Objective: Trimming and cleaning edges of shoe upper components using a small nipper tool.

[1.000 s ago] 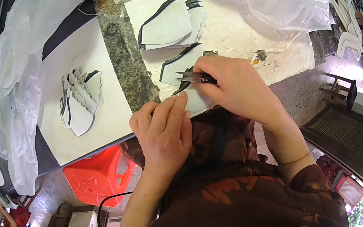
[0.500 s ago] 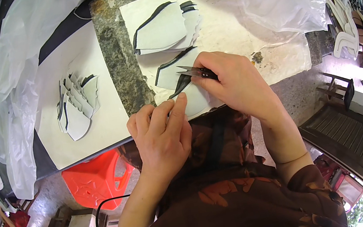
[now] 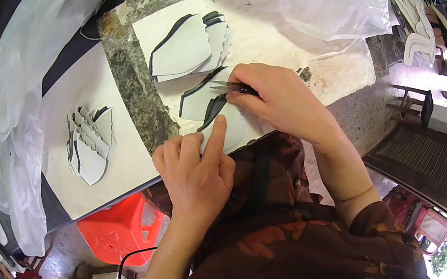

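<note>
While right fingers (image 3: 240, 73) pinch snips (image 3: 234, 87) nearly crosswise, tips leftward, spread left fingers (image 3: 215, 137) touch a white piece (image 3: 234, 129).

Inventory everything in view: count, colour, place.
worktable: one, grey/black, upper half
sheets: at least two, cream, on worktable
cut pieces: several, white with black edging, on sheets
snips: one, silver/black, centre
plastic sheeting: two areas, translucent, left and upper right
stool: one, red, lower left
cable: one, black, lower left
slatted panel: one, brown, lower right
rim clutter: uncountable, mixed colours, edges
garment: one, patterned brown, bottom centre
left hand: one, bare, on cut piece
right hand: one, bare, holding snips
</note>
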